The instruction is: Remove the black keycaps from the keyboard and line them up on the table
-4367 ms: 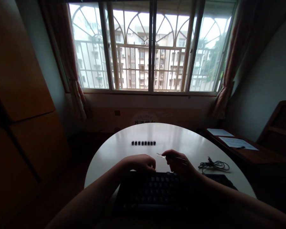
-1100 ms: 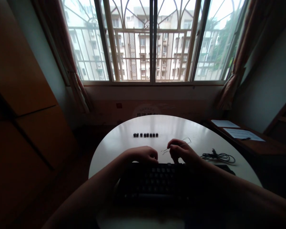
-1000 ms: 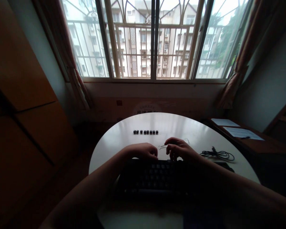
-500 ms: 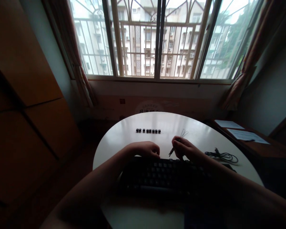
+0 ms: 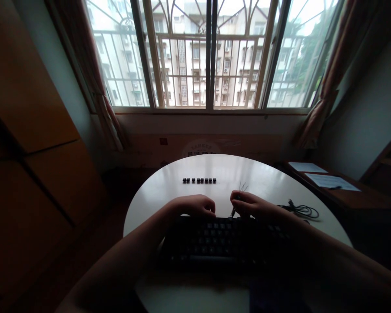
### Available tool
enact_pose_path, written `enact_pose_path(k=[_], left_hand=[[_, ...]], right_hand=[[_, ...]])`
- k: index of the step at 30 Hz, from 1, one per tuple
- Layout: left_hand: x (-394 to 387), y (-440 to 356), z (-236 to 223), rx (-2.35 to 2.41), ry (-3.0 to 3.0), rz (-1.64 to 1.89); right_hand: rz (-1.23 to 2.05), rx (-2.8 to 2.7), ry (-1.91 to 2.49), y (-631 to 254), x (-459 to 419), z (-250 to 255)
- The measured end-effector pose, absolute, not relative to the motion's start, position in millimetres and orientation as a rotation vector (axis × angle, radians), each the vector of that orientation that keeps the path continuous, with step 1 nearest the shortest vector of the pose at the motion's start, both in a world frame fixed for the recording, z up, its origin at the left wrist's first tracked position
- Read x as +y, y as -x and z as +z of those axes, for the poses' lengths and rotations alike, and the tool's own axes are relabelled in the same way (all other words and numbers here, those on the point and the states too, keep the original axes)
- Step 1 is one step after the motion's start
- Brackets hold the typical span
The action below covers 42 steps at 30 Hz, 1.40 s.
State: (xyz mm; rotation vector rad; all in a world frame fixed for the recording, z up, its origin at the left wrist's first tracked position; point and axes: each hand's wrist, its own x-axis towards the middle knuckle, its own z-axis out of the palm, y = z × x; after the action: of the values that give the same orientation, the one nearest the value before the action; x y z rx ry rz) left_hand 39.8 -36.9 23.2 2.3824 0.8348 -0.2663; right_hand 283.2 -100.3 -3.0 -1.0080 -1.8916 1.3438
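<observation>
A dark keyboard (image 5: 211, 248) lies on the round white table (image 5: 156, 191), its details mostly lost in shadow. My left hand (image 5: 200, 205) is at its far edge, fingers curled down against it. In my closed right hand (image 5: 247, 203) is a keycap puller (image 5: 233, 213); thin wire loops stick up behind the fingers and the dark tip points down. That tip meets the keyboard's back row, right of my left hand. Beyond the hands, several black keycaps (image 5: 199, 180) stand in a row.
A coiled black cable (image 5: 303, 211) lies on the table's right side, partly behind my right forearm. Sheets of paper (image 5: 332, 181) and a pen (image 5: 335, 188) rest on a brown side table. A wooden cabinet (image 5: 52, 174) stands at left, a barred window ahead.
My right hand has lowered the puller, bringing its tip down from above the keyboard to the back row. My left hand keeps its place. The whole view has shifted slightly.
</observation>
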Motion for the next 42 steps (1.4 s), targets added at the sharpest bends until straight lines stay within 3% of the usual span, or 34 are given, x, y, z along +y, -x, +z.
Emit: enact_pose_path(k=[9,20,42], left_hand=[[-34,-41,22,0.804,-2.41,-0.274],[-35,-40,23,0.791,-2.415,-0.249],[-31,-40,18,0.8,-2.407,-0.242]], right_hand=[[1.352,-1.941,1.009,-284,-102,-3],[0.955,-2.272,1.05,-278,-111,3],[1.27,-1.982,1.013,-279,-101,-9]])
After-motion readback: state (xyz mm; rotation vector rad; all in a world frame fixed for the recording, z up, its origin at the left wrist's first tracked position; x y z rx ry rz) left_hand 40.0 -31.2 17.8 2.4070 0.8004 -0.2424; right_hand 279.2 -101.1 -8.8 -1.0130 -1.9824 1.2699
